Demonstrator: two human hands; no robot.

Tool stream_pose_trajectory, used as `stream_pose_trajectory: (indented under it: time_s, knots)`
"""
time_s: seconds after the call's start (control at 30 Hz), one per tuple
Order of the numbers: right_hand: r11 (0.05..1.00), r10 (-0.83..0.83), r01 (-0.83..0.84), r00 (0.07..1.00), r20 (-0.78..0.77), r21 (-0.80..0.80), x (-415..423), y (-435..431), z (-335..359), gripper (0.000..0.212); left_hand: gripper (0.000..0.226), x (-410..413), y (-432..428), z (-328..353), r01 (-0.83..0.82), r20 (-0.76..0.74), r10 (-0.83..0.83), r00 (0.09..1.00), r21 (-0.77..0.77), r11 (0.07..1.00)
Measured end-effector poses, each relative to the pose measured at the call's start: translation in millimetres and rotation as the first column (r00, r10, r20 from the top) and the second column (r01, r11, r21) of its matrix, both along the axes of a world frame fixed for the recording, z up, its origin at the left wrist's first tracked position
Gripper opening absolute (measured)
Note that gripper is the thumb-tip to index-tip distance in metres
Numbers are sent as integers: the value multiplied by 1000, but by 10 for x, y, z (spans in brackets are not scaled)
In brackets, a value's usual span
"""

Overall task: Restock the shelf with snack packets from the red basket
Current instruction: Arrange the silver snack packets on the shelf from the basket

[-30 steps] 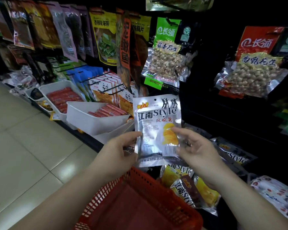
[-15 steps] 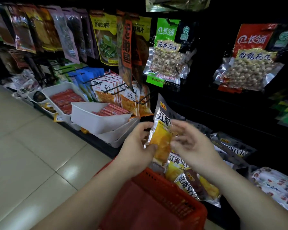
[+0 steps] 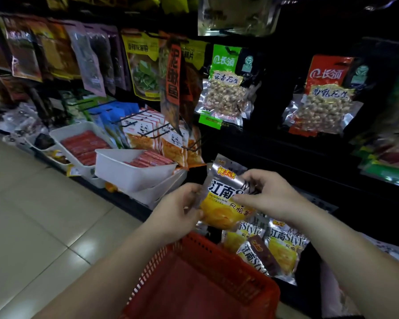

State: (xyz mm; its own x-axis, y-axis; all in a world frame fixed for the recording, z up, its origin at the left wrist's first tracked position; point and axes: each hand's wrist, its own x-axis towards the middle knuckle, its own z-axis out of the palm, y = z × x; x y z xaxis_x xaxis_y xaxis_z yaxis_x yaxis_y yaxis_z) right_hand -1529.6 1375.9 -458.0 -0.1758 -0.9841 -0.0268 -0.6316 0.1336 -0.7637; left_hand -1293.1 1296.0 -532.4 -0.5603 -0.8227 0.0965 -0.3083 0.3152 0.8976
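A silver and yellow snack packet (image 3: 224, 199) is held tilted in front of the dark shelf, its printed front toward me. My left hand (image 3: 180, 208) pinches its left edge and my right hand (image 3: 267, 194) grips its upper right part. Both hands hover just above the far rim of the red basket (image 3: 200, 277), which hangs low in the foreground. Several matching packets (image 3: 274, 249) lie on the low shelf right behind the basket, under my right wrist. I cannot see inside the basket well.
White tubs (image 3: 129, 171) of red sausages stand on the shelf edge to the left. Panda-print packets hang on hooks (image 3: 157, 134) above them. Peanut bags (image 3: 226, 93) (image 3: 323, 97) hang higher on the dark shelving. Tiled floor (image 3: 32, 215) stretches to the left.
The packet was upright with its back toward me; both hands turned it around, and it now sits lower, tilted, front showing. The view has shifted closer to the shelf.
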Motion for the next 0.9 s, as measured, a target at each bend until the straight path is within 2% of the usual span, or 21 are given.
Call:
stream_pose_trajectory:
  time_s: [0.13, 0.3, 0.4, 0.5, 0.6, 0.7, 0.8, 0.9]
  knots:
    - [1000, -7, 8, 998, -66, 18, -6, -299, -109, 30, 56, 30, -149, -146, -100, 138, 102, 985, -16, 995]
    - [993, -119, 109, 965, -233, -52, -49, -885, -457, 38, 56, -102, -450, -385, -158, 209, 145, 967, 45, 986]
    - [978, -210, 197, 926, -314, -75, -66, -1273, -793, 32, 58, -264, -844, -543, -118, 393, 104, 914, 14, 993]
    - [966, -256, 240, 890, -377, -90, -118, -1635, -1275, 26, 47, -432, -1208, -822, -95, 555, 97, 826, -32, 995]
    - [965, -262, 248, 872, -413, -90, -197, -1937, -1731, 20, 26, -581, -1476, -1215, -97, 595, 72, 800, 10, 995]
    - [974, -228, 211, 874, -429, -87, -260, -2171, -2095, 14, 23, -690, -1718, -1532, -132, 613, 106, 783, -3, 991]
    - [984, -166, 178, 923, -348, 1, -267, -2295, -2433, 21, 34, -762, -1891, -1754, -152, 660, 108, 744, 10, 988]
    - [988, -108, 117, 990, -87, 101, -274, -2322, -2744, 26, 26, -783, -1976, -1940, -177, 685, 105, 721, 35, 984]
